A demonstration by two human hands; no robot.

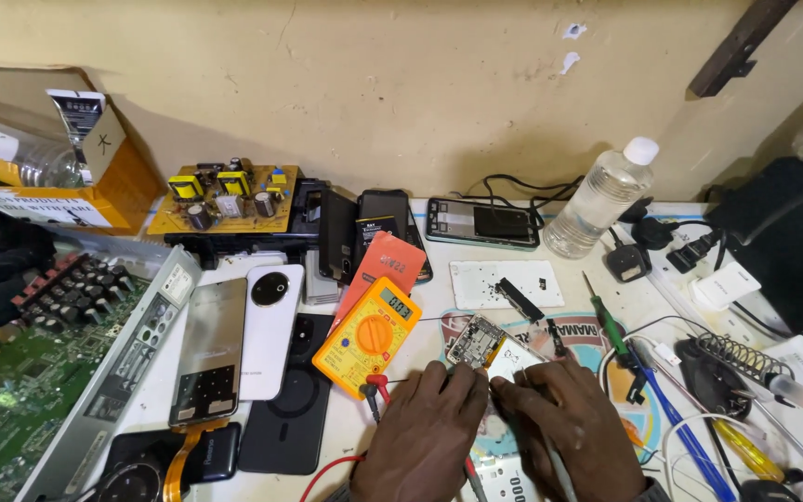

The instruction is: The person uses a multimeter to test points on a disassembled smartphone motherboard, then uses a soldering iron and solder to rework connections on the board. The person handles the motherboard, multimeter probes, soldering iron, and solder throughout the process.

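My left hand point(425, 430) and my right hand point(571, 423) rest side by side at the near edge of the table, fingertips meeting over a small phone circuit board point(478, 340) with a white part next to it. The left hand pinches a thin probe with a red lead running under the wrist. The right hand holds a thin grey probe against the board. A yellow multimeter point(369, 336) lies just left of the hands, its display lit.
Several phones and back covers point(269, 327) lie at left, beside a large green circuit board point(11, 390). A plastic water bottle point(600, 197) stands at the back right. A green screwdriver point(609, 324), a blue tool, a soldering iron stand point(731, 358) and plugs crowd the right.
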